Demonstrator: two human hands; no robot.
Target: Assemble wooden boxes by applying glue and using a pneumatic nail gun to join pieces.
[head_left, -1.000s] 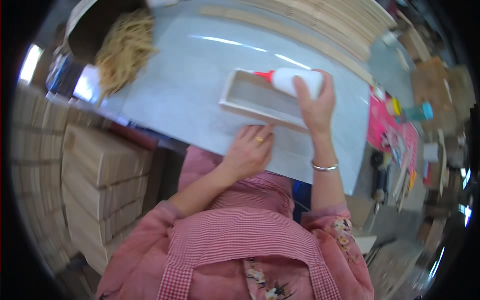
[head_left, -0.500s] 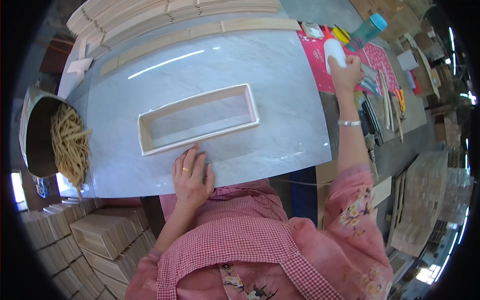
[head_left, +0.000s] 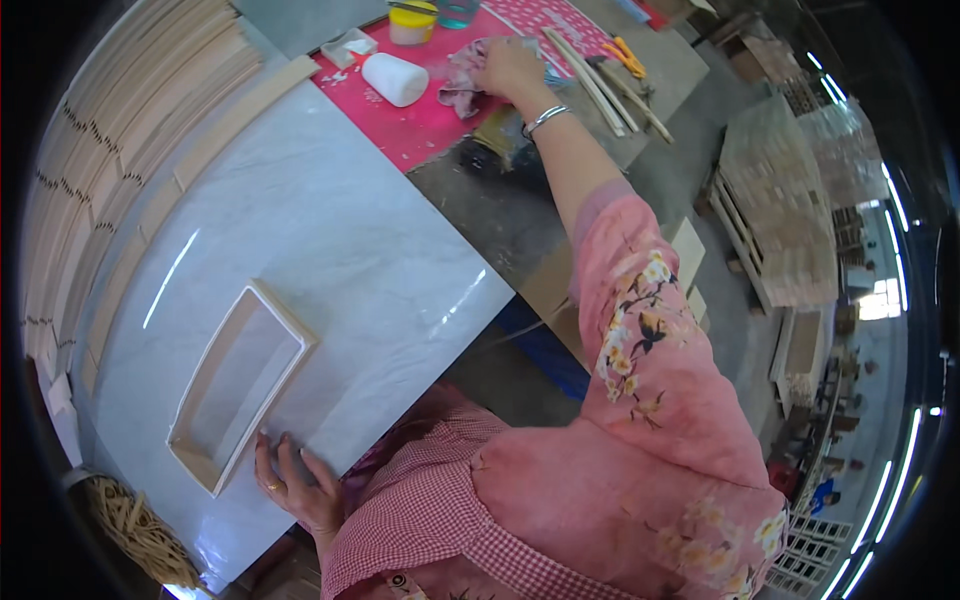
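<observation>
A rectangular open frame of pale wood (head_left: 265, 412) rests on the grey marbled tabletop (head_left: 350, 230). Beside its near long wall is my left hand (head_left: 300, 487), fingers spread, fingertips at the wood. Out at the upper middle, on the pink mat (head_left: 400, 140), my right hand (head_left: 514, 70) is closed on a crumpled, greyish-pink rag (head_left: 462, 82). Left of the rag is a white squeeze bottle (head_left: 397, 79), its red tip pointing left, free of my hand.
Thin wooden strips (head_left: 150, 110) are stacked along the far left. A yellow tub (head_left: 411, 22) and a small white tray (head_left: 348, 46) sit near the bottle. Sticks (head_left: 590, 85) and an orange-handled tool (head_left: 627, 58) lie right of the rag. Curled strips (head_left: 135, 525) fill a container, lower left.
My right hand has let go of the white bottle and taken hold of the rag. The view has swung right. My left hand stays by the frame.
</observation>
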